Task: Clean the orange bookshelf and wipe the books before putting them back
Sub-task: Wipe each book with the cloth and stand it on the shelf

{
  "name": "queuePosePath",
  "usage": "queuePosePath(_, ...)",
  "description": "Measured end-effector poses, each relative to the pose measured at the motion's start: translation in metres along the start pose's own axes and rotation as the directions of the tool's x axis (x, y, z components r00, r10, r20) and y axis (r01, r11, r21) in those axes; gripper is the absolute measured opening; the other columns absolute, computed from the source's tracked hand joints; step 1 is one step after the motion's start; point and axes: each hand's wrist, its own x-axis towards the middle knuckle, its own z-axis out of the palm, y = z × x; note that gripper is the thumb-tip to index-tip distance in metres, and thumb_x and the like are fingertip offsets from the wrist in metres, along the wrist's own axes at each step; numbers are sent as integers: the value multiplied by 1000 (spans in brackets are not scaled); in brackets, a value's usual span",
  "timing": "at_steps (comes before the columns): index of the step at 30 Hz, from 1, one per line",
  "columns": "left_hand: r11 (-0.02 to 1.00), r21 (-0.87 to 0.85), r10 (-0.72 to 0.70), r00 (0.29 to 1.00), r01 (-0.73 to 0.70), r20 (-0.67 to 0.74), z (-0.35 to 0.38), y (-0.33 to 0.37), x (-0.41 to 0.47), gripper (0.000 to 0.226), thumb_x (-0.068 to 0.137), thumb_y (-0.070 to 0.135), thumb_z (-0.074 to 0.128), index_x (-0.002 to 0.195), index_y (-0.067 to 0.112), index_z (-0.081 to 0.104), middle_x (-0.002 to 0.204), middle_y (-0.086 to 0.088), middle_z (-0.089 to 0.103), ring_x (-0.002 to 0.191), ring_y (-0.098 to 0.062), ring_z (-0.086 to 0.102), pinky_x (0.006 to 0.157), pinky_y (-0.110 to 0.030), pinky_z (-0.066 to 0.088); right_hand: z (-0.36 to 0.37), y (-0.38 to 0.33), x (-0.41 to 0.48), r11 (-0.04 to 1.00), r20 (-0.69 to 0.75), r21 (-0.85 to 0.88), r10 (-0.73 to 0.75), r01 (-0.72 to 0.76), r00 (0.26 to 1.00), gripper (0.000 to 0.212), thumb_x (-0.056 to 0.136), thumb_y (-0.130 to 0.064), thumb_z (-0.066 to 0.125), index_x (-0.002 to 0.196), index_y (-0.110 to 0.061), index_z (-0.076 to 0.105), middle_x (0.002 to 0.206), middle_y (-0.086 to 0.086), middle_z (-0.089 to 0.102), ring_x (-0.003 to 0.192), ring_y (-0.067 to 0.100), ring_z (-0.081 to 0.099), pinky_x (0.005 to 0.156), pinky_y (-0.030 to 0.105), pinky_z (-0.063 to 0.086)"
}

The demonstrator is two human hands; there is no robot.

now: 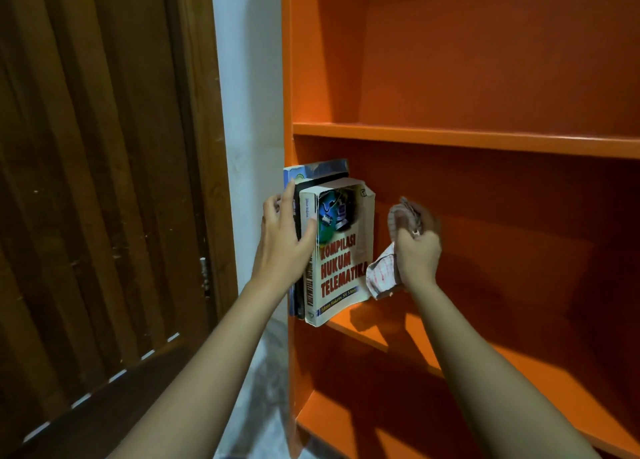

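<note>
The orange bookshelf (460, 139) is occupying the right half of the view; a group of books is standing upright at the left end of its middle compartment, against the left side panel. The group is consisting of a white book (343, 261) titled "Kompilasi Hukum Telematika" on the right, a black book (300, 212) in the middle and a blue book (289, 178) on the left; the lower front corners are projecting past the front edge of the shelf board.

The left hand (284, 240) is gripping the group from the front; the thumb is lying across the white book's spine, and the fingers are reaching round the blue book's outer side.

The right hand (417, 257) is clenching a bunched checked cloth (382, 275); cloth ends are protruding above and below the fist. This hand is hanging inside the same compartment, just beside the white book's cover; contact between cloth and shelf cannot be determined.

A brown wooden door (86, 181) is standing on the left; a strip of white wall (246, 94) is separating it from the bookshelf.
</note>
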Motion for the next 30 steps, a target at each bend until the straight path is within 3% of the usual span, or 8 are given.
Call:
queuePosePath(2, 999, 48, 26, 1000, -26, 1, -18, 6, -1, 49, 97, 38, 42, 141, 22, 31, 132, -1, 38, 111, -3, 42, 84, -31, 50, -3, -22, -7, 997, 23, -9, -81, 81, 996, 25, 91, -28, 57, 114, -20, 61, 111, 3, 60, 98, 18, 58, 75, 23, 48)
queuePosePath(4, 993, 112, 41, 999, -40, -3, -38, 7, -3, 47, 97, 40, 41, 138, 17, 37, 135, -1, 43, 117, -4, 41, 89, -26, 42, 0, -45, -18, 983, 79, -36, -174, 178, 981, 23, 91, -27, 58, 112, -18, 62, 108, 3, 58, 93, 8, 54, 69, 3, 40)
queuePosePath(5, 989, 144, 42, 999, -40, -8, -49, 7, -4, 47, 97, 41, 40, 138, 17, 39, 137, 0, 44, 121, -6, 42, 89, -25, 38, 3, -56, -26, 973, 116, -32, -222, 227, 968, 22, 91, -25, 59, 111, -17, 62, 106, 2, 56, 89, 2, 51, 65, 0, 39)
queuePosePath(10, 956, 294, -1, 998, -16, 56, -96, -15, -25, 42, 97, 39, 43, 132, 17, 47, 134, 0, 49, 121, -14, 49, 90, -27, 43, 36, -90, -73, 897, 299, 6, -424, 443, 855, 17, 86, -23, 65, 102, -17, 67, 97, 1, 59, 87, 3, 54, 72, 6, 40)
queuePosePath(14, 916, 392, -139, 985, 90, 98, -121, -62, -60, 40, 95, 38, 45, 127, 15, 53, 125, -2, 53, 113, -19, 53, 88, -36, 50, 76, -72, -120, 897, 519, -70, -341, 437, 784, 20, 86, -35, 60, 102, -24, 65, 95, -1, 57, 89, 14, 55, 77, 30, 45)
queuePosePath(18, 869, 425, -328, 938, 254, 109, -130, -124, -111, 35, 95, 37, 47, 121, 16, 57, 120, -2, 56, 107, -18, 56, 80, -29, 46, 113, -28, -179, 940, 678, -140, -137, 310, 722, 19, 88, -33, 58, 105, -26, 64, 95, -8, 53, 91, 12, 53, 79, 30, 43)
queuePosePath(23, 713, 470, -647, 746, 521, 155, -127, -220, -192, 34, 94, 34, 50, 119, 13, 57, 122, -8, 56, 107, -25, 55, 87, -33, 47, 144, 56, -257, 957, 810, -238, 100, 167, 578, 18, 86, -22, 61, 103, -22, 66, 99, -2, 60, 87, 9, 51, 78, 22, 37)
queuePosePath(30, 456, 460, -889, 406, 762, 210, -119, -328, -301, 42, 94, 35, 49, 123, 5, 52, 122, -14, 54, 112, -30, 53, 88, -30, 40, 167, 174, -340, 899, 842, -437, 414, -10, 345, 14, 88, -34, 57, 99, -28, 63, 98, -4, 67, 92, 15, 61, 82, 36, 50)
